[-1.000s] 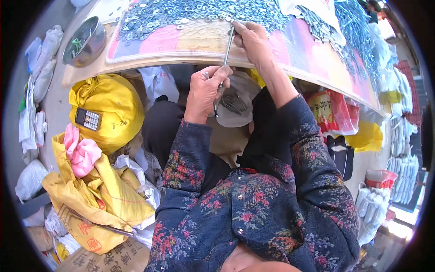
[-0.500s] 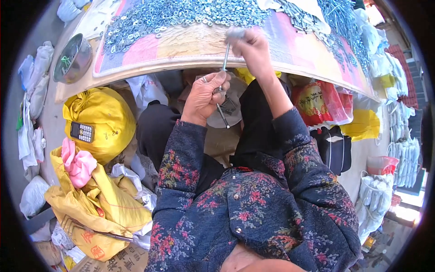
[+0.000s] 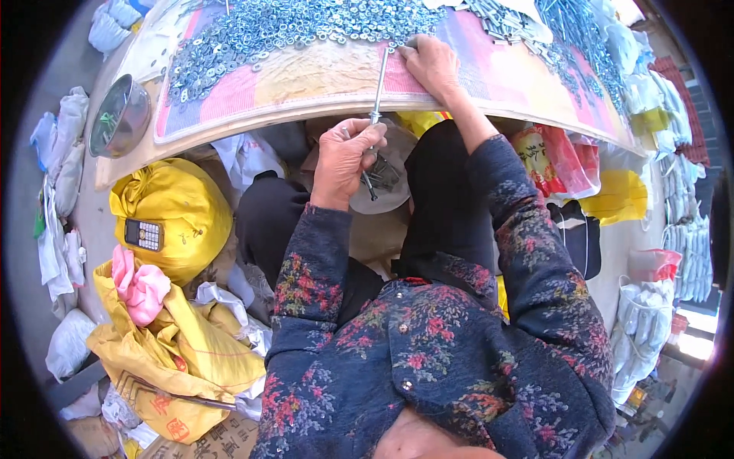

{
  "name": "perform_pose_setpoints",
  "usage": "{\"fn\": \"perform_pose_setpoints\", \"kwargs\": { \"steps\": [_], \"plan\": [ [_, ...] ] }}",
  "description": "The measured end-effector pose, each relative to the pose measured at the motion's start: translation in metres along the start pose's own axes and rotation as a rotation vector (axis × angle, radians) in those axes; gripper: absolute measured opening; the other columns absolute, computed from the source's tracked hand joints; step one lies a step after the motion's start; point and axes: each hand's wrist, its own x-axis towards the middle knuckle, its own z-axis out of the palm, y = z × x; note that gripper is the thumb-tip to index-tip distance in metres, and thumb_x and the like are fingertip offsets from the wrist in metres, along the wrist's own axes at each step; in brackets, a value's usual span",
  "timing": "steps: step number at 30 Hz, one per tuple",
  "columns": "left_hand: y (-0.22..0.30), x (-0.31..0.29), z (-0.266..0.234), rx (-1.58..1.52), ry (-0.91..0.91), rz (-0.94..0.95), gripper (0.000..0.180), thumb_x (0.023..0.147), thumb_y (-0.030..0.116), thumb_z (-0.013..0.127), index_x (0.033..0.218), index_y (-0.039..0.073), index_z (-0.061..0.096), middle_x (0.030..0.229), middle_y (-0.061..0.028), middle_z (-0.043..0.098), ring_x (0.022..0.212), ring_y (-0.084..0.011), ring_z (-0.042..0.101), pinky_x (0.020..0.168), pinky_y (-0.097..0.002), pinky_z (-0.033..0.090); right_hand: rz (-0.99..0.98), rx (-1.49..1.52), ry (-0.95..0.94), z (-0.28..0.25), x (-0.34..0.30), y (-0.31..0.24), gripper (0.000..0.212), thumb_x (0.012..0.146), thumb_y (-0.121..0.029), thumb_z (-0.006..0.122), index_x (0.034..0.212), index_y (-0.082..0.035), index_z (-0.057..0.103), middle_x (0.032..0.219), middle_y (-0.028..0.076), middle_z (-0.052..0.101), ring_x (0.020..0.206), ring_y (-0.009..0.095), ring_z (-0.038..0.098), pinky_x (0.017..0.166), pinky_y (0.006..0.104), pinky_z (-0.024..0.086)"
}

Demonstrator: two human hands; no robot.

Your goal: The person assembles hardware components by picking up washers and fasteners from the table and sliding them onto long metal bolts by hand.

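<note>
My left hand (image 3: 342, 162) is closed round a long thin metal bolt (image 3: 380, 80), which stands nearly upright above the table's near edge. A small collar or nut (image 3: 375, 115) sits on the bolt just above my fingers, and its lower end shows below my hand. My right hand (image 3: 433, 69) rests at the near edge of a heap of small metal washers and nuts (image 3: 321, 23). Its thumb and fingertips are drawn together by the heap; what they pinch, if anything, is too small to make out. The bolt's upper tip is close beside those fingers.
Metal sleeves (image 3: 505, 29) and long thin bolts (image 3: 585, 53) lie on the cloth-covered table (image 3: 306, 73). A metal bowl (image 3: 120, 116) stands at the left. Below, between my knees, a round container (image 3: 394, 180) holds metal parts. A phone (image 3: 144, 234) rests on a yellow sack (image 3: 191, 222).
My right hand has moved away from the bolt's top and up to the edge of the washer heap. My left hand keeps the bolt, held slightly more upright.
</note>
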Motion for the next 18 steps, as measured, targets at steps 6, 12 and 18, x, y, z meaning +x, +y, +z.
{"fn": "perform_pose_setpoints", "kwargs": {
  "steps": [6, 12, 18],
  "plan": [
    [0.000, -0.003, -0.007, 0.028, -0.002, 0.001, 0.013, 0.082, 0.006, 0.071, 0.091, 0.000, 0.063, 0.074, -0.0040, 0.063, 0.059, -0.0050, 0.054, 0.043, -0.0168, 0.034, 0.183, 0.779, -0.314, -0.048, -0.016, -0.035, 0.029, 0.089, -0.030, 0.065, 0.083, -0.002, 0.066, 0.068, -0.001, 0.056, 0.062, 0.007, 0.048, 0.057, 0.0220, 0.038],
    [0.009, -0.006, -0.007, 0.001, -0.098, -0.056, 0.011, 0.082, 0.006, 0.069, 0.090, 0.000, 0.065, 0.074, -0.0037, 0.063, 0.058, -0.0054, 0.054, 0.042, -0.0167, 0.033, 0.090, 1.040, -0.452, -0.056, -0.004, -0.022, 0.031, 0.087, -0.034, 0.068, 0.080, -0.004, 0.067, 0.068, -0.003, 0.057, 0.063, 0.003, 0.048, 0.056, 0.0196, 0.038],
    [0.014, -0.007, -0.025, -0.183, -0.169, -0.161, 0.011, 0.084, 0.007, 0.067, 0.092, 0.000, 0.066, 0.075, -0.0051, 0.062, 0.053, -0.0051, 0.048, 0.042, -0.0170, 0.031, -0.173, 0.663, -0.663, -0.070, 0.010, -0.053, 0.030, 0.087, -0.033, 0.066, 0.089, -0.003, 0.070, 0.065, -0.001, 0.057, 0.059, 0.006, 0.048, 0.055, 0.0232, 0.040]
  ]
}}
